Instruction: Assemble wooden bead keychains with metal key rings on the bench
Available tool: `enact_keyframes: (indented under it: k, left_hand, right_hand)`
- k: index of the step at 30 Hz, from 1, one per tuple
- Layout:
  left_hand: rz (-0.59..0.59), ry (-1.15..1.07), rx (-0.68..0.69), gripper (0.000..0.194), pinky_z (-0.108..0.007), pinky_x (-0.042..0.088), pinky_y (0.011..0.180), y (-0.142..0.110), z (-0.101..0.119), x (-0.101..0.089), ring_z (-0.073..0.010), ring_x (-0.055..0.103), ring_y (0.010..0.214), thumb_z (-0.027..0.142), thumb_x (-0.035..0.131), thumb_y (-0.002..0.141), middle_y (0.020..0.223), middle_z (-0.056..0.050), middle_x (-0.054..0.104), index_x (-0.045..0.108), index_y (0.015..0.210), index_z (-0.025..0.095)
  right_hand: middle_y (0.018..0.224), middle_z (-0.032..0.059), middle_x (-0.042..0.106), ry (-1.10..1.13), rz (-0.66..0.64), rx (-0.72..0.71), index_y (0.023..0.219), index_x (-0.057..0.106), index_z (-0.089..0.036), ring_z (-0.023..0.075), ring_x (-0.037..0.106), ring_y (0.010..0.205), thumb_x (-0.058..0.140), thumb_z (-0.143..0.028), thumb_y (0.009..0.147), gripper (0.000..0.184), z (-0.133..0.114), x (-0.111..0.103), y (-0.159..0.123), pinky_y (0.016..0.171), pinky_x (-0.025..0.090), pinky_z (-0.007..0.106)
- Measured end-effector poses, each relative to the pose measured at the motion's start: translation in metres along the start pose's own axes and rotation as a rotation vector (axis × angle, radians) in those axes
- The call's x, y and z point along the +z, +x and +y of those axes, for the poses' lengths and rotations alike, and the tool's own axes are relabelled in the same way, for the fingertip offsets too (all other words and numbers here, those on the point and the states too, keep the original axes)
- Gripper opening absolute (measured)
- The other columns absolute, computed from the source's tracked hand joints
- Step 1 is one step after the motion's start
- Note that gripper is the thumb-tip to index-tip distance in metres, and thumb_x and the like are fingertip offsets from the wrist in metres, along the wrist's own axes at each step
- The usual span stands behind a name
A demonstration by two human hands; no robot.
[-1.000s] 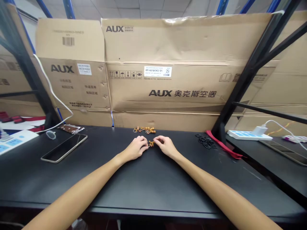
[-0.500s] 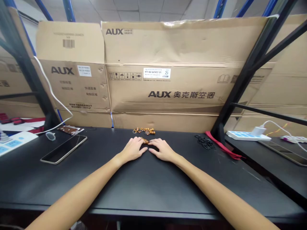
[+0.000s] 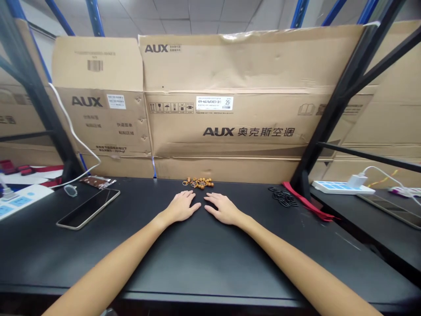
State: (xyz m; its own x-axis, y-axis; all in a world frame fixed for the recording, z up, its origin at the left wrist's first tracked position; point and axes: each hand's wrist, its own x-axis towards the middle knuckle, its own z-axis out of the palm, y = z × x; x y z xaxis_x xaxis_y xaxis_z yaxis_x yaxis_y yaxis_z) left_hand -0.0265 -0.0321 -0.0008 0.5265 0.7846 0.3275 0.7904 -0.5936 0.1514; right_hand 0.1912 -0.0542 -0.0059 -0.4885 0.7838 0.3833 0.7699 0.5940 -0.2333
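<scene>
Both my hands lie flat and palm down on the black table top (image 3: 210,259), fingers apart and holding nothing. My left hand (image 3: 180,207) and my right hand (image 3: 222,209) rest close together, their fingertips almost meeting. Just beyond them lies a small heap of orange-brown wooden beads with metal rings (image 3: 198,183), which neither hand touches. It sits at the table's far edge against the cardboard.
Flattened AUX cardboard cartons (image 3: 223,105) stand along the far edge. A smartphone (image 3: 88,209) lies left, near a power strip (image 3: 19,201). Black rings (image 3: 283,197) and a red strap (image 3: 307,202) lie right, beside a black rack upright (image 3: 332,109).
My hands have let go of the small beaded piece and lie flat, slightly apart. That piece no longer shows between them. The camera has tilted slightly.
</scene>
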Motion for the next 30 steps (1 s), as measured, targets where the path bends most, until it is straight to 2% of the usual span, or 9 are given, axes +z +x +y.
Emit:
enact_keyframes:
  k: [21, 30]
  left_hand:
    - [0.025, -0.015, 0.025, 0.051, -0.046, 0.035, 0.102, 0.001, -0.001, -0.003, -0.0296, 0.044, 0.125, 0.052, 0.041, 0.090, 0.132, -0.016, 0.051, 0.056, 0.120, 0.015]
    - [-0.010, -0.019, 0.081, 0.050, -0.042, 0.036, 0.102, 0.002, -0.008, -0.010, -0.0273, 0.044, 0.124, 0.051, 0.040, 0.091, 0.131, -0.014, 0.052, 0.055, 0.122, 0.016]
  right_hand:
    - [0.134, 0.0104, 0.051, 0.005, 0.011, -0.018, 0.125, 0.056, -0.023, 0.0248, 0.044, 0.126, 0.045, -0.044, 0.091, 0.042, 0.002, -0.002, 0.000, 0.102, 0.036, 0.044]
    - [0.133, 0.0101, 0.053, 0.002, 0.020, -0.033, 0.123, 0.057, -0.023, 0.0249, 0.046, 0.123, 0.046, -0.044, 0.091, 0.041, 0.002, -0.002, 0.001, 0.100, 0.037, 0.044]
